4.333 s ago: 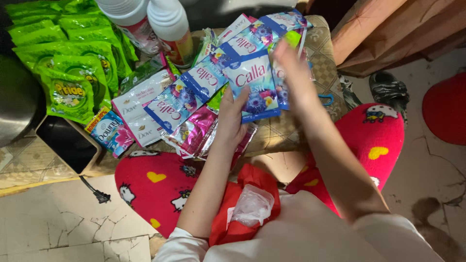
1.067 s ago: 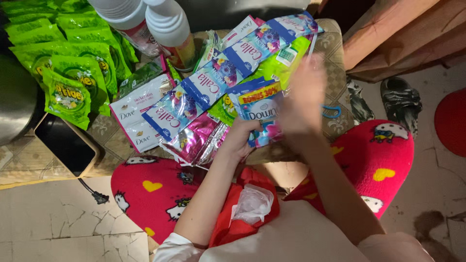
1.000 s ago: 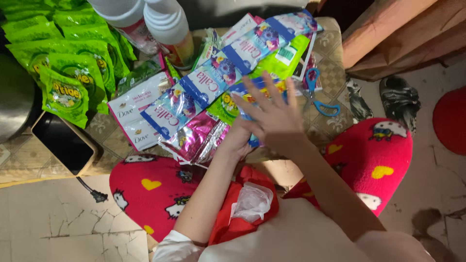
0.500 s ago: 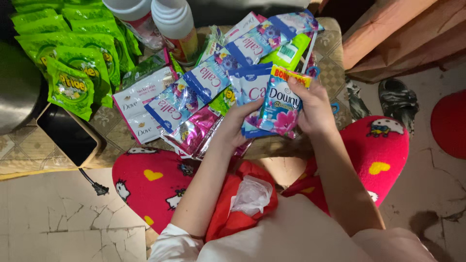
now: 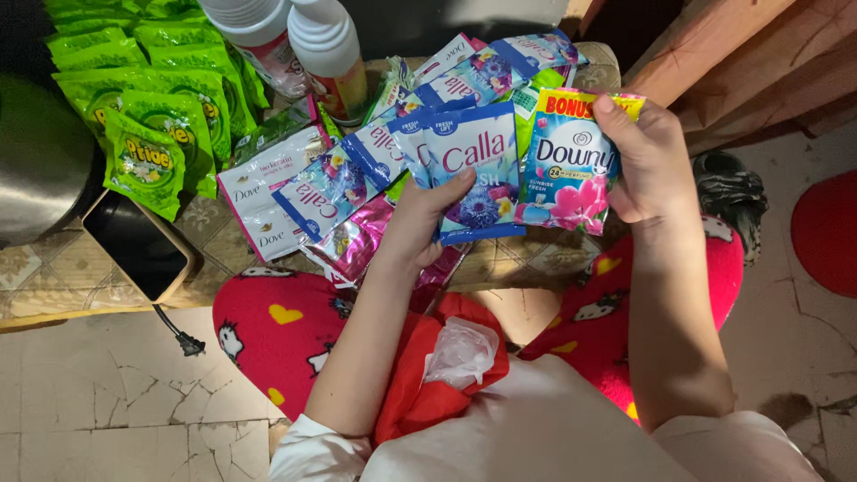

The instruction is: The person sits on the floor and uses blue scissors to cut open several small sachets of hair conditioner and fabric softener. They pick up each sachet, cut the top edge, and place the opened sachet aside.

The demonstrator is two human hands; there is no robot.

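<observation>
Broadly, the patterned bench (image 5: 571,254) carries a heap of sachets, with the green packets (image 5: 147,116) and two white bottles (image 5: 303,40) beyond and left of the blue sachet (image 5: 473,170). That blue sachet stands upright, the left hand (image 5: 420,223) clamped on its lower edge. Just right of it and barely apart, the right hand (image 5: 656,161) grips the pink-flowered sachet (image 5: 567,165) at its right edge, fingers (image 5: 616,116) closed over the top, long axis likewise upright.

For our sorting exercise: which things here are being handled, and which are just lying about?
In hand:
- left hand holds the blue sachet
- right hand holds the pink-flowered sachet

Lying about:
- green sachets
- white bottles
- white sachets
- phone
- red bag
</observation>
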